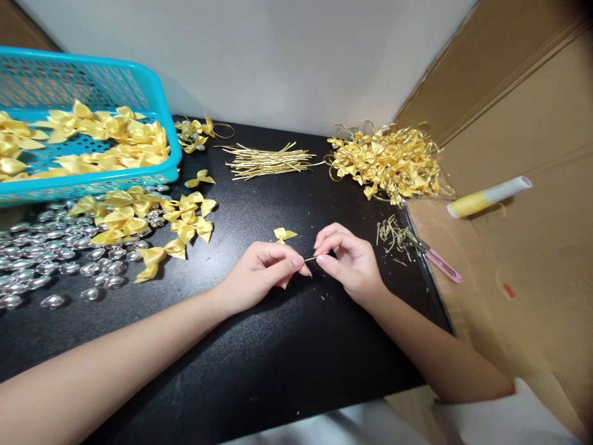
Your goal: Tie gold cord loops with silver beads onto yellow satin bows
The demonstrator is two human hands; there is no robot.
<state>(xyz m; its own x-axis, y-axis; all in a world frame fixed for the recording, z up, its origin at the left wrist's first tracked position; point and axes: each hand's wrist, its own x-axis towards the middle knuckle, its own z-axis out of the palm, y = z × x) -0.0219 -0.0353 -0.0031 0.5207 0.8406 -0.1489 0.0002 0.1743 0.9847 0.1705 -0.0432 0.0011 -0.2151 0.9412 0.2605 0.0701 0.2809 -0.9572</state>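
Note:
Between my two hands runs a short length of gold cord (pixel 311 259), pinched at both sides over the black table. My left hand (pixel 265 272) grips one part of it between thumb and forefinger. The other part is pinched by the thumb and fingers of my right hand (pixel 347 259). Just beyond my left fingers lies a single yellow ribbon bow (pixel 283 235). A bundle of straight gold cords (pixel 269 162) rests farther back on the table. My fingers hide much of the held piece.
At the left, a turquoise basket (pixel 169 139) holds yellow bows, with silver heart-shaped beads (pixel 46 247) and loose bows (pixel 125 216) before it. Finished-looking bow loops (pixel 389 161) are heaped at the back right. Cord scraps (pixel 396 238) and pink-handled scissors (pixel 442 264) lie by the right edge.

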